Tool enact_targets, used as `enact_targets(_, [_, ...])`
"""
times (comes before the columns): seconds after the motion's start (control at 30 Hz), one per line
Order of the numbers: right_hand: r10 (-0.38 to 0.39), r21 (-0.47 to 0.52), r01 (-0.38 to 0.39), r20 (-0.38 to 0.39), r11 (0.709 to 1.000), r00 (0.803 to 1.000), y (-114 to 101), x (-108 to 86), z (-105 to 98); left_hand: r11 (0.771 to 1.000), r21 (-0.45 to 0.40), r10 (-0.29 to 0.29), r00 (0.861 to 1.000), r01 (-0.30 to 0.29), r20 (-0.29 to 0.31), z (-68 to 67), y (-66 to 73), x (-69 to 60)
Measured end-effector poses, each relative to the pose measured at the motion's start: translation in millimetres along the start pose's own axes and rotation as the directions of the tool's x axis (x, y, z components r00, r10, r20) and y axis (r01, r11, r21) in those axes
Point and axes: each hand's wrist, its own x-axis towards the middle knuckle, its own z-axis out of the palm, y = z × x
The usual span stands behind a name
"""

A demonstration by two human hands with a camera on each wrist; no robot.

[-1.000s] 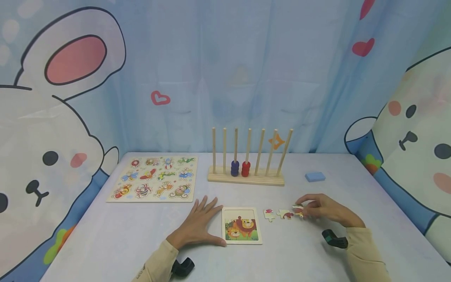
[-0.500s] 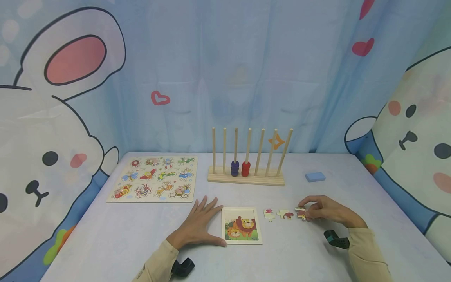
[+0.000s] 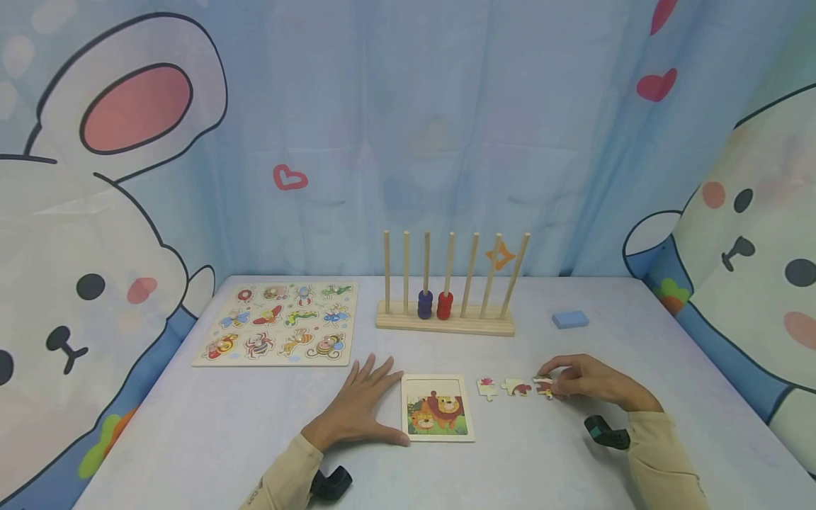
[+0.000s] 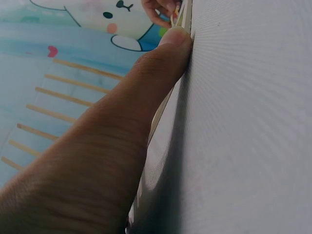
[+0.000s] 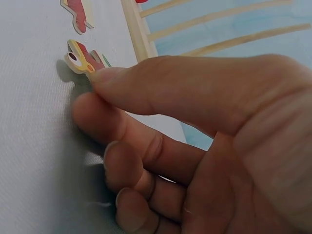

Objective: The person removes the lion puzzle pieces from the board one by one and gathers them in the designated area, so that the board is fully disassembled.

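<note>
— What is the right hand (image 3: 598, 382) holding?
— A puzzle piece (image 5: 86, 57), gripped between thumb and finger: dark red and yellow, pale at the edge, a round eye printed on it.
— Where?
— At the right end of a row, beside two more pieces (image 3: 515, 387), right of the lion board (image 3: 421, 387).
— And the left hand (image 3: 358, 413)?
— Fingers spread, thumb touching the board's near left corner.
— Lettering?
— Marks on the left sleeve (image 3: 283, 479), too small to read.
</note>
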Motion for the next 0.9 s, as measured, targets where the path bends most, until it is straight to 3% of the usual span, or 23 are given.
enact_targets(0.5, [-0.02,-0.019,0.019,-0.018,1.0,1.0,-1,-1.5,-1,1.0,0.005,-0.003,1.0,0.003,0.0,-0.8,1.3,-0.3])
enact_targets(0.67, [0.005,-0.028,-0.005,-0.032,1.0,0.999,-1,-1.3,-2,1.0,0.004,-0.006,1.0,0.006,0.001,-0.8,1.4,-0.4])
enact_targets(0.77, [-0.001,-0.03,-0.001,-0.063,1.0,0.998,-3,-0.7,-2,1.0,0.006,-0.006,1.0,0.006,0.001,-0.9,1.6,-0.6])
enact_targets(0.9, [-0.08,-0.073,0.069,-0.157,0.995,0.984,-12,2.5,0,1.0,0.006,-0.007,1.0,0.007,0.001,-1.2,1.9,-0.8])
